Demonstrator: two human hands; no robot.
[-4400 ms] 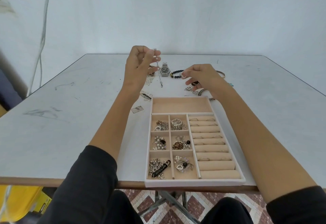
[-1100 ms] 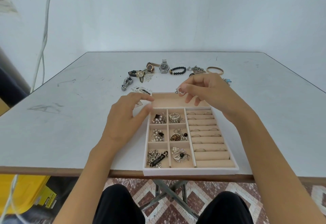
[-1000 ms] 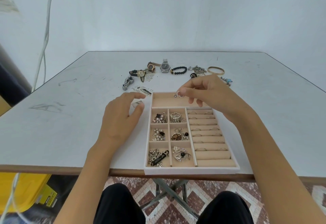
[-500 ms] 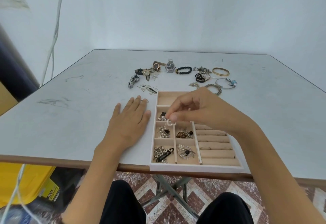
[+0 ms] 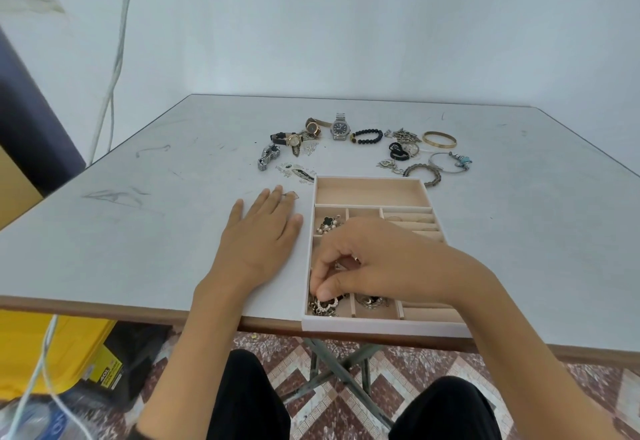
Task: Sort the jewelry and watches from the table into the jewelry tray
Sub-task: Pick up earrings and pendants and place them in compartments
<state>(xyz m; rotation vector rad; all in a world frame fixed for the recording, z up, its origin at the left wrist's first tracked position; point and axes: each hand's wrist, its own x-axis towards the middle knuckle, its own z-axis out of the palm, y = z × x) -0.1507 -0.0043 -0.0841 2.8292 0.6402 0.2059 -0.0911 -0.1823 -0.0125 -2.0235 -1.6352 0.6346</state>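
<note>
The right hand [image 5: 367, 266] has brought its small piece down into the jewelry tray's [image 5: 367, 328] lower-left compartment, fingers [image 5: 325, 292] pinched (still gripping it? I cannot tell), left hand [image 5: 259, 231] flat on the desk [image 5: 138, 231], so the watches [image 5: 339, 129] at upper centre remain unsorted.

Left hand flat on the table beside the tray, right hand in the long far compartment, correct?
No: the head view shows the right hand at the near-left compartments of the tray. The left hand does lie flat on the table.
</note>
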